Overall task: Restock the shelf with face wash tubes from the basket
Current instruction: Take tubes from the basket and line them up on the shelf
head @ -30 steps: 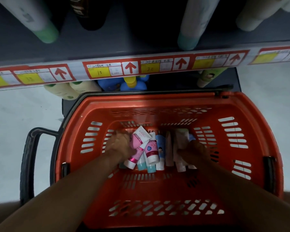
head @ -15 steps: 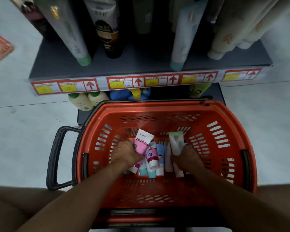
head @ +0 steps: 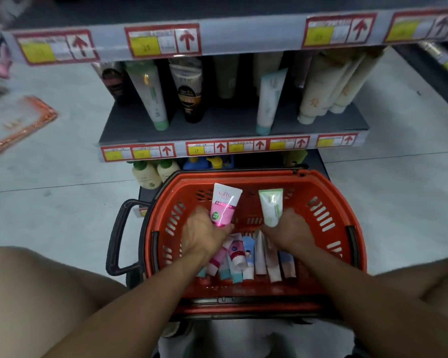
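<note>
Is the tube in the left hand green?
No, the left hand grips a pink and white tube; the green and white tube is in the right hand.

The basket point(head: 329, 200) was moulded orange plastic with a slotted wall and a slight sheen; its handle point(head: 118, 236) was black plastic, smooth. The pink tube point(head: 224, 205) was glossy plastic (a bright streak of reflected light ran along its body), and the green-and-white tube point(head: 270, 206) was smooth plastic with a duller surface. The shelf deck point(head: 225, 122) looked dark and matt. The price labels point(head: 204, 148) sat behind a shiny clear strip. The floor point(head: 62, 202) was pale, smooth and faintly scuffed.
</note>
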`<action>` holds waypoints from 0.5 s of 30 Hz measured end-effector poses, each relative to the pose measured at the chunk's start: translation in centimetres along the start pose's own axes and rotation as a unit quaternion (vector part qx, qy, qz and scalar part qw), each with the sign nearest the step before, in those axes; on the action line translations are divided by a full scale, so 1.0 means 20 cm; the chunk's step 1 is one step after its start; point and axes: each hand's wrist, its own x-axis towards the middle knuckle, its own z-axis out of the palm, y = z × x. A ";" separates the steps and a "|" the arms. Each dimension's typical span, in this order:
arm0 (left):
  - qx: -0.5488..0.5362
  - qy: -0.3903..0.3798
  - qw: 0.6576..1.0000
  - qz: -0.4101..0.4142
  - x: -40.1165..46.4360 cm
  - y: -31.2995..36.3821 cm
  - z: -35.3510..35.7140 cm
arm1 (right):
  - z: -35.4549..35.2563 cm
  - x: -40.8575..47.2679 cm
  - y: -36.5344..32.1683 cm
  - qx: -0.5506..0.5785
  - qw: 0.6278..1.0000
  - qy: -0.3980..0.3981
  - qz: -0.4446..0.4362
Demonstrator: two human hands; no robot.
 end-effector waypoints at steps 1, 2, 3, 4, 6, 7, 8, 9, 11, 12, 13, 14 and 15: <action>-0.014 0.014 1.000 0.005 -0.02 0.02 -0.02 | -0.03 -0.02 -0.02 0.004 1.000 0.005 -0.002; -0.029 0.027 0.999 0.012 -0.03 0.04 -0.05 | -0.06 -0.03 -0.04 0.009 1.000 0.009 -0.008; -0.043 0.039 0.998 0.017 -0.04 0.06 -0.08 | -0.09 -0.05 -0.06 0.012 1.000 0.014 -0.017; -0.054 0.050 0.997 0.023 -0.05 0.08 -0.10 | -0.12 -0.06 -0.08 0.012 0.999 0.023 -0.028; -0.070 0.069 0.994 0.041 -0.07 0.13 -0.16 | -0.18 -0.09 -0.12 0.014 0.998 0.047 -0.041; -0.074 0.077 0.993 0.049 -0.08 0.15 -0.19 | -0.21 -0.11 -0.14 0.018 0.997 0.058 -0.047; -0.074 0.085 0.992 0.056 -0.09 0.17 -0.22 | -0.23 -0.12 -0.16 0.022 0.996 0.067 -0.053; -0.075 0.090 0.991 0.060 -0.10 0.19 -0.24 | -0.26 -0.14 -0.18 0.027 0.995 0.075 -0.060; -0.081 0.104 0.989 0.066 -0.11 0.22 -0.30 | -0.30 -0.17 -0.21 0.037 0.992 0.092 -0.072; -0.082 0.112 0.988 0.071 -0.12 0.24 -0.33 | -0.32 -0.18 -0.23 0.042 0.991 0.099 -0.076; -0.083 0.121 0.986 0.075 -0.13 0.26 -0.35 | -0.34 -0.20 -0.24 0.044 0.990 0.105 -0.081; -0.085 0.130 0.985 0.079 -0.13 0.27 -0.37 | -0.36 -0.22 -0.25 0.045 0.989 0.112 -0.087; -0.089 0.137 0.983 0.081 -0.14 0.29 -0.39 | -0.38 -0.24 -0.26 0.045 0.988 0.118 -0.092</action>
